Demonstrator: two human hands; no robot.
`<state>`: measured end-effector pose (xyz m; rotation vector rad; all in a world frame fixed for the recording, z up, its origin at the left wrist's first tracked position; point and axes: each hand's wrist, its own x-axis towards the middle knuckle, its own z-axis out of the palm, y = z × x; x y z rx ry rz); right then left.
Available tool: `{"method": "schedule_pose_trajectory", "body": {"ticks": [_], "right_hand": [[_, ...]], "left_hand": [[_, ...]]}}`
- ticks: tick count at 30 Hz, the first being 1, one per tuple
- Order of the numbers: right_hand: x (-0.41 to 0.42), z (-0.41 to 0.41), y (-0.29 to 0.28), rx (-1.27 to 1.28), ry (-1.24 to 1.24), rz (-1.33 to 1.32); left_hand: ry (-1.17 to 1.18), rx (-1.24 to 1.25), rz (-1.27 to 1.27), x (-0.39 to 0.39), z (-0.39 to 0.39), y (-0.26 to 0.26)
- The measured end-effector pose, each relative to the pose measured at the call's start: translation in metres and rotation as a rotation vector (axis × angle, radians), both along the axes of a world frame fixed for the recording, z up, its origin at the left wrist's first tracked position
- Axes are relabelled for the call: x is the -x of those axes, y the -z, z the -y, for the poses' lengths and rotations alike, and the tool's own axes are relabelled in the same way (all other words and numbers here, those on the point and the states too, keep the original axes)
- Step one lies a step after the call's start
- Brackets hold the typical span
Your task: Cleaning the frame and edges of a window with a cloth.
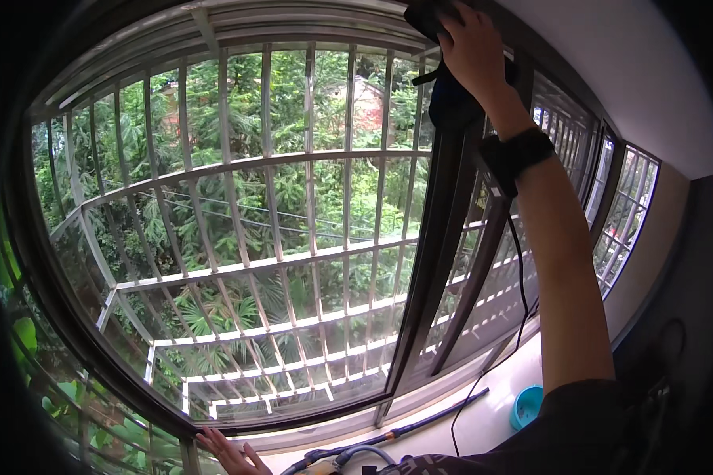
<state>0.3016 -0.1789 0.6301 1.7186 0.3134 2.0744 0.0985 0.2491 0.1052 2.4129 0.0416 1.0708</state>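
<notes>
High at the upper right, my right hand [472,56] holds a dark cloth [451,98] that hangs below the palm beside the top of the dark window sash frame [439,190]. Part of the dark bundle sticks out past my fingertips, too dim to make out fully. A black band with a small box [514,157] is on that wrist, and a thin black cable [520,279] hangs from it. Down at the bottom, my left hand [233,454] has its fingers spread near the sash's lower edge; I cannot tell whether they touch it. It holds nothing visible.
Beyond the glass stands a metal security grille [273,258] with trees behind. On the pale sill lie a dark pole [434,415] and a grey hose [365,451]. A turquoise bowl [526,407] sits near my right upper arm. More window panes [624,208] continue to the right.
</notes>
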Motion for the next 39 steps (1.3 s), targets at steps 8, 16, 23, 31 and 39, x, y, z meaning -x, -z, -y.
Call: {"method": "schedule_pose_trajectory", "body": {"ticks": [8,16,23,31,39], "right_hand": [[-0.007,-0.012,0.252,-0.130,0.025,-0.272],[0.044,-0.011,0.575,-0.159,0.133,-0.872],[0.079,-0.030,0.544,-1.563,-1.180,-1.531],[0.081,-0.069,0.474,-2.187,-2.137,-1.529],[0.097,-0.150,0.442,-1.914,-1.916,-1.779]], "left_hand": [[-0.122,-0.014,-0.128,-0.005,0.003,0.020],[-0.078,-0.088,-0.179,0.001,0.006,0.005],[0.282,-0.066,-0.145,-0.031,0.035,-0.008],[0.703,0.185,-0.199,-0.061,0.087,-0.045],[1.049,0.840,-0.235,-0.084,0.132,-0.071]]}}
